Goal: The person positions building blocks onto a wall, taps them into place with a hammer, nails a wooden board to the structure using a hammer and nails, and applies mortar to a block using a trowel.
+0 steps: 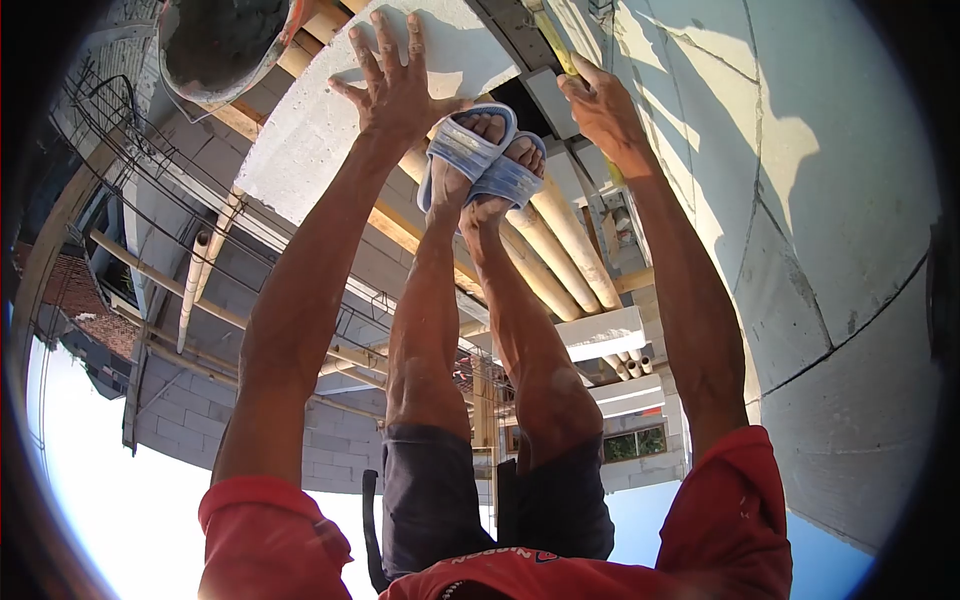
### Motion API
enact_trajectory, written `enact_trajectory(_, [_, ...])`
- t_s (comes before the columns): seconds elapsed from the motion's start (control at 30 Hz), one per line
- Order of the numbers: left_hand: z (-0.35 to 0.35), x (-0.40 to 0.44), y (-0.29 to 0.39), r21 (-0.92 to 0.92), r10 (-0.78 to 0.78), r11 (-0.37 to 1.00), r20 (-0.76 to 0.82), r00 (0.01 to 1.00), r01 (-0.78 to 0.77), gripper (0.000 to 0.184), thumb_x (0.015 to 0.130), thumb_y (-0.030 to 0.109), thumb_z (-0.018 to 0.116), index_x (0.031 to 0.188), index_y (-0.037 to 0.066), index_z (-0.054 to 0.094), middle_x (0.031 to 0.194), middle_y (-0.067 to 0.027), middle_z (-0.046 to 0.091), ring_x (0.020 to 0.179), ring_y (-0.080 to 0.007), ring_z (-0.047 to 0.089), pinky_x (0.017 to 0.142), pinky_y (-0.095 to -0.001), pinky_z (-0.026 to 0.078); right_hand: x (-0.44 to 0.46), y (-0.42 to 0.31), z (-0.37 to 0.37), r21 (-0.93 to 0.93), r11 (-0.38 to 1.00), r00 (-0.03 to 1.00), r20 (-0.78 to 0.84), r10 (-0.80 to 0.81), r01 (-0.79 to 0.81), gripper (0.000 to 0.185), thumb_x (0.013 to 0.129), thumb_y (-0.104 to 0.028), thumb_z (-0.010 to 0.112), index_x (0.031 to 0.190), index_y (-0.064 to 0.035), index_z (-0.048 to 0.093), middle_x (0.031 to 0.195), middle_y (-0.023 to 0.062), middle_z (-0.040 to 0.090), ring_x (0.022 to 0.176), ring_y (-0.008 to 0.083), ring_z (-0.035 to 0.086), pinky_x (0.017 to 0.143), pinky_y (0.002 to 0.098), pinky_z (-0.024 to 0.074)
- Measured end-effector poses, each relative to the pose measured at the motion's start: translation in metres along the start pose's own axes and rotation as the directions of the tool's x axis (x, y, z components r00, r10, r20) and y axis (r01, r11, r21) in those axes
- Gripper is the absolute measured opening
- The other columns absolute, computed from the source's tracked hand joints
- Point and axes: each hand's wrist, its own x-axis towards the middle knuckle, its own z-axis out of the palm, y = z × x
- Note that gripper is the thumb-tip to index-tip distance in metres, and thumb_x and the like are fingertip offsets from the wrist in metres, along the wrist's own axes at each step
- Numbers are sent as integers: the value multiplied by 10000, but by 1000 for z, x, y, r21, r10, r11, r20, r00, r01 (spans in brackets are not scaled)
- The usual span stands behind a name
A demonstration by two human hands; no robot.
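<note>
The left hand [394,98] has fingers spread over a pale block [300,150], and the right hand [606,108] has fingers curled around a yellow strip [551,36].

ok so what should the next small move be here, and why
I'd probably bring the long yellow bar across to the pale concrete block: the left hand lies spread palm-down on the block, seemingly well placed to steady it, while the right hand grips the bar off to the block's side.

Pale slab [310,135] lies near seemingly straight yellow strip [552,38].
</note>
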Motion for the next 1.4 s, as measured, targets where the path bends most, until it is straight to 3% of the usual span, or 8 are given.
enact_trajectory(0.57, [-8,1,6,10,-79,997,71,994,78,1325,621,837,692,1604,201,74,1624,-261,-114,1458,-557,-111,887,-908,161,-25,-8,-15,-1,999,998,-18,-54,54,427,963,-324,591,1259,-16,586,959,278,670,861,454,654,758,463,526])
enact_trajectory(0.67, [-24,4,10,-10,-108,994,139,984,111,1302,635,749,762,1605,216,77,1633,-238,-113,1468,-537,-116,897,-890,214,-101,-73,-50,228,949,972,-43,232,-217,429,990,-355,574,1275,-35,595,890,230,671,765,411,638,736,418,519])
enact_trajectory(0.73, [-39,10,8,26,-146,989,274,951,144,1231,685,707,754,1604,259,68,1651,-172,-111,1490,-494,-80,947,-851,253,-169,-70,-52,106,992,988,-130,89,-75,424,1019,-334,538,1275,-1,598,885,206,660,771,331,635,746,397,505])
enact_trajectory(0.77, [-53,14,9,21,-154,987,352,923,157,1177,722,666,752,1601,288,66,1657,-145,-110,1502,-464,-67,980,-829,260,-204,-112,-78,263,923,949,-74,308,-279,431,1016,-340,538,1255,13,601,930,203,672,794,354,647,753,396,509])
enact_trajectory(0.8, [-56,17,3,22,-145,989,393,908,148,1128,759,621,749,1599,311,62,1660,-129,-108,1509,-443,-54,996,-823,251,-244,-114,-83,168,980,969,-200,142,-109,453,996,-367,574,1249,7,607,970,197,683,824,371,666,757,414,521])
enact_trajectory(1.0, [-51,31,-24,93,-110,993,563,819,70,1046,825,535,724,1582,399,16,1670,-56,-117,1525,-390,-18,1017,-825,218,-458,-195,-211,-209,964,978,93,186,-164,363,811,-390,778,941,-73,658,801,72,678,643,266,665,576,385,525])
enact_trajectory(1.2, [-28,32,-35,123,-76,992,516,853,15,1029,843,515,709,1573,425,-10,1671,-82,-89,1516,-422,23,976,-845,239,-562,-230,-330,-522,800,949,-259,183,-296,331,715,-323,811,788,-84,595,708,65,620,549,220,586,509,338,442])
enact_trajectory(1.4, [-23,34,-47,131,-50,991,523,851,-22,1019,847,532,695,1572,430,-14,1672,-91,-73,1515,-422,30,975,-838,244,-558,-157,-412,-351,839,797,-585,151,-416,362,887,-328,735,809,-30,544,694,78,504,564,161,491,532,315,388])
